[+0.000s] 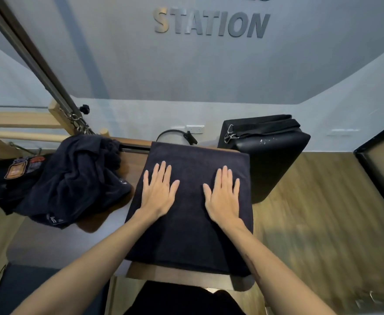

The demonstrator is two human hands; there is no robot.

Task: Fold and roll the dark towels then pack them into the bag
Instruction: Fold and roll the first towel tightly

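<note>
Wooden platform (138,164) by grey wall (209,76); wood floor (311,212) right. Left hand (158,192) and right hand (224,196) press flat, fingers straight, on folded dark towel (191,235). Towel's near edge overhangs.

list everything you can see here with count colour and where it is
folded towel: 1, dark, flat on the wooden surface, centre
towel pile: 1 crumpled heap, dark, left of the folded towel
bag: 1, black with an orange patch, far left, partly under the pile
padded box: 1, black, on the floor to the right, straps and clips on top
ring: 1, black, behind the folded towel
wall socket: 1, white
wall lettering: grey, top
left hand: flat on the folded towel
right hand: flat on the folded towel
</note>
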